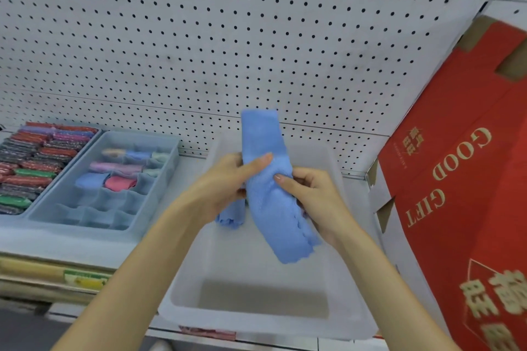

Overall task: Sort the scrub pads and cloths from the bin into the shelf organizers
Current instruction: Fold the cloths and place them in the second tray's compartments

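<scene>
While the left hand (225,184) and right hand (313,196) both pinch a folded blue cloth (268,202) at frame centre, the cloth stands nearly upright over the white bin (256,319), with the blue organizer (151,202) at middle left, scrub pads (28,174) at far left and a red box (456,179) at right.

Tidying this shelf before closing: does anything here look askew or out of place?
Yes: the red gift box, right of the bin, appears to lean, and its GOOD GIFT print reads upside down.
</scene>
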Available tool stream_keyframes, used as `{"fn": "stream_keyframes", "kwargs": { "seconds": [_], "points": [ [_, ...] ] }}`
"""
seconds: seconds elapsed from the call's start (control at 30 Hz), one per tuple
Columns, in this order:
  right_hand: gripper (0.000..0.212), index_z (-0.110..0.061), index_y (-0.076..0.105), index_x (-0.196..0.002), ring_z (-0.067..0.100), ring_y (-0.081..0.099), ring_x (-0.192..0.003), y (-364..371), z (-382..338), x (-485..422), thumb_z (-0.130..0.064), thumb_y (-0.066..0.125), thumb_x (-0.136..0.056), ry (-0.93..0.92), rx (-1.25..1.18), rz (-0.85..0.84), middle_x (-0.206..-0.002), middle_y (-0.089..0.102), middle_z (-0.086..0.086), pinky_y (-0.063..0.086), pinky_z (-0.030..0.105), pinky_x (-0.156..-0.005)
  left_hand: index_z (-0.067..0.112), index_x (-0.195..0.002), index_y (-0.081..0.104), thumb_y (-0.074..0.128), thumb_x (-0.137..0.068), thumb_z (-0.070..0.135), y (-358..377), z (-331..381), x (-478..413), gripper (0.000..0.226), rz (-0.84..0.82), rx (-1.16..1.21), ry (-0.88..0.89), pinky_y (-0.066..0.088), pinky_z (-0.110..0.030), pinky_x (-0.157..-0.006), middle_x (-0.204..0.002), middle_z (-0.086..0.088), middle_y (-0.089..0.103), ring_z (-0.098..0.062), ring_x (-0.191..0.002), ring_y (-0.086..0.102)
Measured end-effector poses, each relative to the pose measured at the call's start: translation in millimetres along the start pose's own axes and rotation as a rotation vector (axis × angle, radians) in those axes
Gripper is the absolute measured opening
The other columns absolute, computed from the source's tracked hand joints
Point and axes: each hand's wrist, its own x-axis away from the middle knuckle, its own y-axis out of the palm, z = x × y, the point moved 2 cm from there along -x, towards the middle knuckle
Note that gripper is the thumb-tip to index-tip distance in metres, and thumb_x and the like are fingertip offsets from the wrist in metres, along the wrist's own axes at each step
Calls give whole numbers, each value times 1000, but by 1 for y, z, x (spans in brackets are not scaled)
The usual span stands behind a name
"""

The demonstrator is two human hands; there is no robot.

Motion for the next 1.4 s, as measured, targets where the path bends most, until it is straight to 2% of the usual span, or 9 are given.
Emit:
{"fn": "stream_keyframes", "kwargs": {
  "seconds": [0.2, 0.43, 0.57, 0.67, 0.83, 1.03, 1.2, 1.33, 1.4],
  "points": [
    [16, -6, 69, -102, 24, 70, -84, -2, 18, 3, -12, 59, -91, 95, -76, 50, -96, 73, 15, 54, 29, -70, 17, -120, 59, 59, -93, 17, -5, -31, 7, 27, -14, -65, -2, 58, -33, -77, -108, -9, 71, -24, -94, 70],
    [19, -8, 67, -107, 18, 65, -67, 0, 8, 5, -10, 57, -91, 38, -170, 7, -87, 70, 10, 46, 22, -52, 12, -110, 65, 56, -93, 9, -4, -29, 8, 20, 11, 142, 91, 50, -21, -56, -87, -9, 70, -17, -67, 66],
    [23, -20, 76, -87, 36, 47, -60, -14, -4, 0, -7, 56, -84, -71, -9, -63, -83, 55, 15, 34, 42, -53, 16, -80, 75, 57, -87, 1, -7, -11, 11, 25, -100, 199, 222, 51, -19, -61, -78, -3, 72, -12, -67, 66],
    [51, -35, 72, -64, 7, 59, -74, -27, -28, 1, 6, 50, -82, -301, 232, -67, -79, 62, -20, 43, 20, -71, 14, -69, 71, 41, -86, -9, -5, 3, 11, 42, -91, -24, 314, 51, -18, -66, -72, 4, 68, -9, -67, 63],
    [14, -26, 70, -79, 5, 53, -94, -27, -40, 1, -22, 57, -79, -494, 560, 33, -93, 56, -7, 37, 14, -86, 14, -82, 65, 56, -84, 13, 10, 15, 10, 9, 98, -194, 562, 45, -16, -68, -79, 14, 65, -4, -73, 58],
    [49, -27, 51, -117, 18, 63, -98, -15, -40, -1, -7, 69, -77, -408, 72, 57, -109, 60, 4, 54, 41, -84, 22, -96, 54, 58, -86, -1, 19, 23, 7, 25, 142, -158, 663, 50, -24, -64, -98, 20, 58, -10, -87, 61],
    [37, -18, 49, -127, 18, 66, -105, 2, -30, 3, -25, 57, -92, -26, -241, -42, -116, 68, 0, 55, 35, -85, 28, -106, 53, 50, -85, 9, 21, 28, 6, 29, 208, -23, 676, 51, -24, -70, -104, 17, 57, -7, -91, 57],
    [28, -24, 50, -127, 12, 65, -103, 28, -23, 4, -25, 41, -100, -44, -286, 7, -119, 66, -5, 57, 23, -68, 27, -129, 43, 48, -96, 8, 34, 20, 6, 38, 297, 46, 656, 45, -15, -87, -125, 11, 49, 1, -107, 52],
    [29, -24, 50, -128, 11, 63, -109, 35, -18, 2, -22, 39, -101, -66, -288, -25, -121, 65, -5, 56, 27, -80, 33, -135, 36, 45, -98, 9, 36, 14, 4, 45, 308, 123, 576, 48, -14, -85, -132, 7, 45, -1, -112, 52]
  ]
}}
